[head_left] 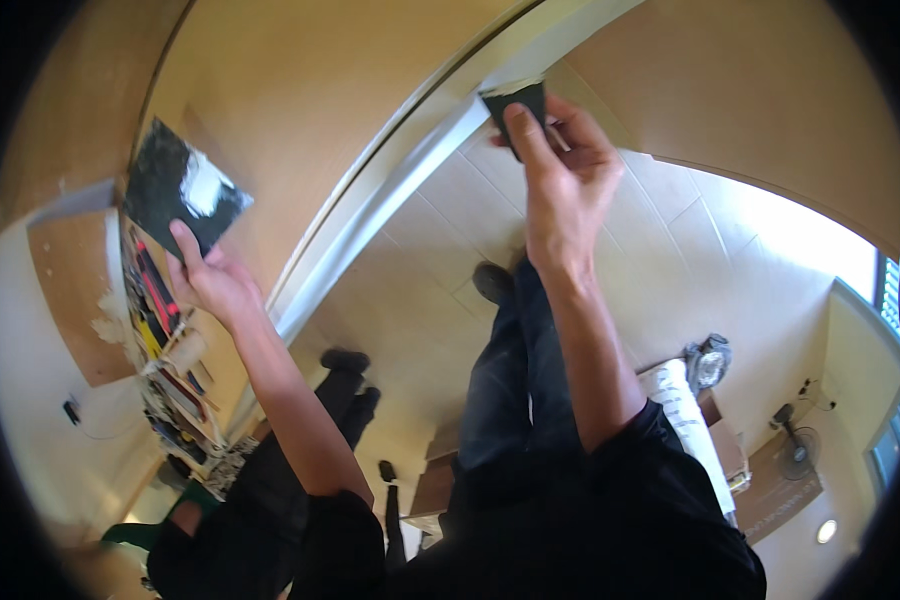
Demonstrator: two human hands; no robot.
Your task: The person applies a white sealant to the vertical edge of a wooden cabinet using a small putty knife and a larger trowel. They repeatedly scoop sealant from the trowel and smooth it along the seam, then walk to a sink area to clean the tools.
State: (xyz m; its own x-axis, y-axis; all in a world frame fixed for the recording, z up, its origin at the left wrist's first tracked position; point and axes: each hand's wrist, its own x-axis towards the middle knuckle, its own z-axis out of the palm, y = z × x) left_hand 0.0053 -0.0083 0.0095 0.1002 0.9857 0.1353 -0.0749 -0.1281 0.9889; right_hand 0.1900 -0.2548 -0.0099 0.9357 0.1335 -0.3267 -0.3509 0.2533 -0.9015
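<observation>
My left hand (210,262) grips a square dark board (160,185) by its lower edge, thumb on its face; a blob of white paste (202,185) sits on that board, against a backdrop of wooden panel (270,110). Higher up, my right hand (560,170) holds a small dark scraper (500,105) between thumb and fingers, with pale paste along its top edge. The scraper is beside a long pale frame strip (425,150) that runs diagonally across the view; whether it touches the strip I cannot tell.
Tools (160,300) crowd a surface at left. Another person's dark-clad legs (330,410) stand behind my left arm. Below are my legs (520,370) on a tiled floor (660,240). At right are a white roll (685,430), flattened cardboard (770,485) and a fan (795,450).
</observation>
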